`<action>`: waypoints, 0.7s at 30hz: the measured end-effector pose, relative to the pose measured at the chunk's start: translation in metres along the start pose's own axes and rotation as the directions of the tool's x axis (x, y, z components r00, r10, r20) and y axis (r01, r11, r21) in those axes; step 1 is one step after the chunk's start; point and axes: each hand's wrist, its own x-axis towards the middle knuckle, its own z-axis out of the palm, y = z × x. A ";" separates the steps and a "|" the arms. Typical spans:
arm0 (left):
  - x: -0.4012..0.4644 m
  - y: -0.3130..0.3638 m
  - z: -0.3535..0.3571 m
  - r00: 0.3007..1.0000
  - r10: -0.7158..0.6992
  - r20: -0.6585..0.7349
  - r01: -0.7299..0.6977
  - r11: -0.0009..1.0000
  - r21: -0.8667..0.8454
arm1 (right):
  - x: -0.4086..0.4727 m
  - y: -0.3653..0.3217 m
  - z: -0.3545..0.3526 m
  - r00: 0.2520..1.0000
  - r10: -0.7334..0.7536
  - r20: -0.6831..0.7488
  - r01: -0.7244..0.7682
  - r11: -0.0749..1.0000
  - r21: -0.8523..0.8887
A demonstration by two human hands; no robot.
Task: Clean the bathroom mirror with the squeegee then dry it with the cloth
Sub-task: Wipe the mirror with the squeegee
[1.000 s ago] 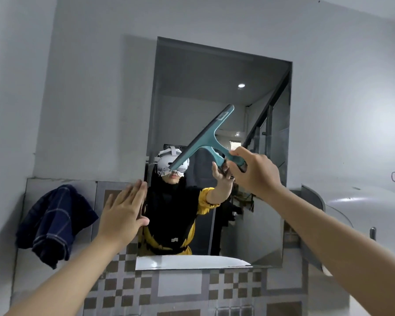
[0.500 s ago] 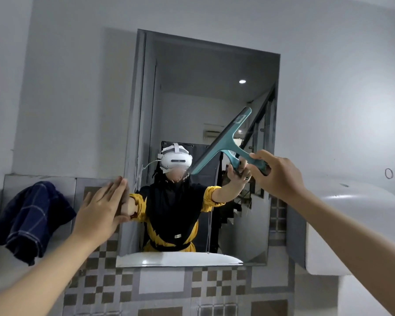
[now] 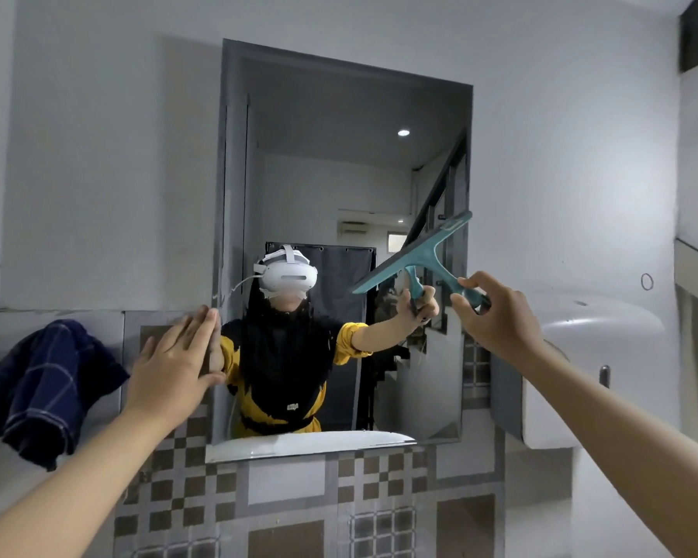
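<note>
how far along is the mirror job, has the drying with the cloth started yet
Drying has not started: the dark checked cloth hangs untouched left of the mirror. In hand is the squeegee pass: the right hand holds the teal squeegee against the glass near its right edge, while the left hand lies flat by the lower left corner. How much glass is already wiped cannot be told. The cloth wipe is left.

Head camera, close, faces mirror [image 3: 339, 195] squarely.
</note>
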 end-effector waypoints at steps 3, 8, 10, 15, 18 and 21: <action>-0.001 0.002 -0.001 1.000 -0.001 -0.014 0.001 0.999 -0.036 | -0.012 -0.009 0.007 0.998 0.067 -0.012 -0.067 0.997 0.046; -0.002 0.001 -0.001 1.000 -0.003 -0.017 0.001 0.998 -0.066 | -0.036 -0.038 0.023 0.970 0.243 -0.032 -0.232 0.954 0.191; -0.001 0.001 0.001 1.000 -0.001 -0.009 0.000 0.997 -0.075 | -0.041 -0.050 0.031 0.947 0.320 -0.030 -0.300 0.914 0.274; -0.001 0.000 0.004 1.000 0.002 -0.004 -0.002 0.996 -0.089 | -0.044 -0.089 0.051 0.875 0.485 -0.007 -0.429 0.781 0.454; -0.003 0.001 0.005 1.000 0.011 -0.007 -0.012 0.995 -0.097 | -0.047 -0.116 0.066 0.815 0.579 0.027 -0.507 0.689 0.517; -0.003 -0.002 0.006 0.999 0.040 -0.016 -0.042 0.996 -0.082 | -0.049 -0.142 0.083 0.763 0.646 0.041 -0.543 0.604 0.583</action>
